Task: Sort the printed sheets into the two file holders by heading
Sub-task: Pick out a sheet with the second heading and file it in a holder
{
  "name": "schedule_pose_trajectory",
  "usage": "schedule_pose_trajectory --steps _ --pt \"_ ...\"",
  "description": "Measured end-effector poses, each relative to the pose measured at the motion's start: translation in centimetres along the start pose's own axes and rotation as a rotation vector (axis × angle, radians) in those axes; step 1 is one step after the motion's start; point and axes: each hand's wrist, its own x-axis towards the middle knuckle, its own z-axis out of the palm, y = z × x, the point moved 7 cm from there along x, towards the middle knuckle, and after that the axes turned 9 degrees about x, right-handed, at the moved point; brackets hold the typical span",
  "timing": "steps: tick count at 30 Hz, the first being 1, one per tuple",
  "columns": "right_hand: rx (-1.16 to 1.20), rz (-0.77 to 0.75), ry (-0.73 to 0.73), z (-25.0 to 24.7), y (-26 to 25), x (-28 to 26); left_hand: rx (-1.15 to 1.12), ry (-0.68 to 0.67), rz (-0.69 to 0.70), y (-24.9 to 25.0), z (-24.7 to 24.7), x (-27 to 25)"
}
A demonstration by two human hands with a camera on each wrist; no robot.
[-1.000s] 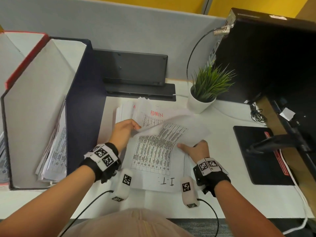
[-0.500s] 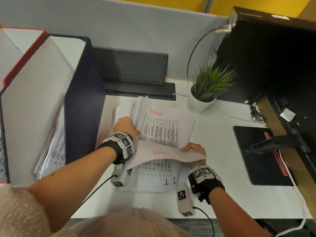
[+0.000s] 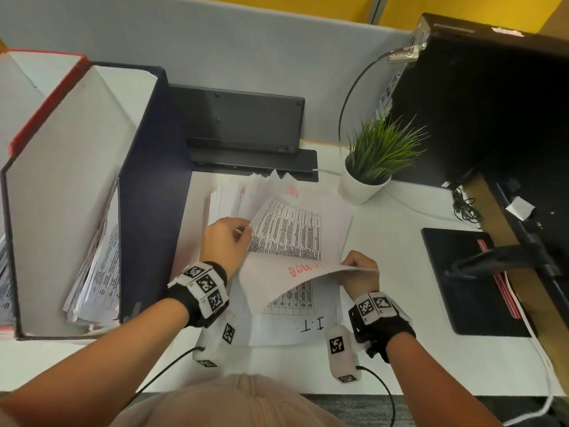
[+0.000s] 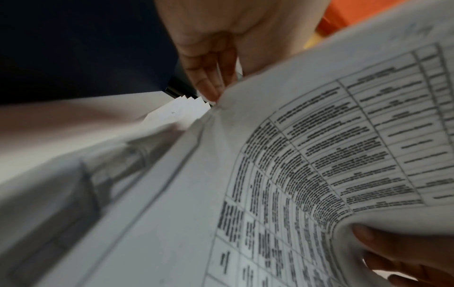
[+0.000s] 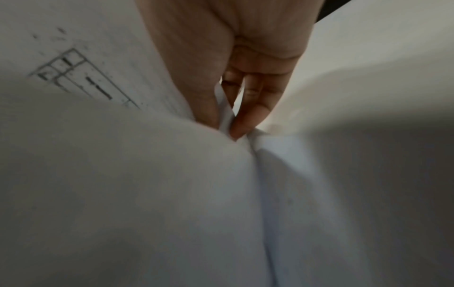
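Note:
A printed sheet [image 3: 295,266] with a red ADMIN heading curls up off the desk, its near part folded over so the heading shows reversed. My left hand [image 3: 228,238] pinches its left edge [image 4: 221,104]. My right hand [image 3: 358,271] pinches its right edge [image 5: 236,128]. Under it lies a sheet headed I.T. [image 3: 308,325]. A fanned stack of more sheets [image 3: 234,195] lies behind. The dark blue file holder [image 3: 151,192] stands at left with several sheets inside. A red-edged holder [image 3: 46,100] stands beyond it.
A potted plant [image 3: 375,161] stands right of the stack. A black device [image 3: 246,124] sits against the partition behind the papers. A monitor [image 3: 492,103] and a black pad [image 3: 474,282] fill the right side. Cables run along the desk's front edge.
The ADMIN sheet has lifted off the stack and curled higher, with both hands pinching its edges. My left hand has drawn back toward me a little.

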Motion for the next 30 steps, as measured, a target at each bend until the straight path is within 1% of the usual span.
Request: schedule_pose_trajectory --steps 2,5,7,8,11,12,13,15,18,20,22,24,27,28,30 --pt "0.000 0.026 -0.003 -0.1 -0.1 -0.1 -0.121 -0.009 0.002 0.0 0.1 -0.4" --pt "0.151 0.036 0.024 -0.6 -0.6 -0.3 -0.303 -0.092 -0.035 -0.3 0.5 -0.8" --pt "0.146 0.022 0.066 -0.9 -0.9 -0.3 -0.417 -0.139 -0.051 0.0 0.6 -1.0" --pt "0.192 0.027 0.058 -0.9 -0.9 -0.2 -0.472 -0.170 -0.075 0.0 0.7 -0.9" --pt "0.484 0.066 -0.042 -0.1 -1.2 -0.2 -0.590 -0.270 -0.167 0.1 1.4 -0.7" --pt "0.474 0.058 -0.055 -0.2 -1.2 -0.1 -0.598 -0.286 -0.185 0.2 1.4 -0.5" --pt "0.407 0.061 -0.078 -0.2 -1.5 -0.2 -0.602 -0.295 -0.198 0.3 1.4 -0.4" --pt "0.204 0.049 -0.087 -0.3 -1.3 -0.2 -0.629 -0.300 -0.232 0.4 1.2 -0.2" --pt "0.086 0.021 -0.084 -0.4 -1.2 -0.5 -0.669 -0.267 -0.367 -0.7 1.2 0.6" --pt "0.117 0.024 -0.074 -0.3 -0.9 -0.7 -0.564 -0.231 -0.475 -2.2 1.6 1.1" --pt "0.162 0.010 -0.067 -0.3 -0.6 -1.0 -0.299 -0.251 -0.508 -3.4 1.9 1.6" --pt "0.186 0.002 -0.067 -0.3 -0.6 -1.1 -0.059 -0.311 -0.477 -3.8 2.2 1.9" --pt "0.169 0.002 -0.072 -0.1 -0.8 -1.3 0.214 -0.356 -0.389 -3.0 2.3 2.3" --pt "0.152 -0.003 -0.070 -0.1 -0.8 -1.3 0.285 -0.360 -0.368 -2.7 2.3 2.3" --pt "0.109 -0.013 -0.058 0.0 -0.9 -1.2 0.352 -0.350 -0.341 -2.2 2.2 2.3"
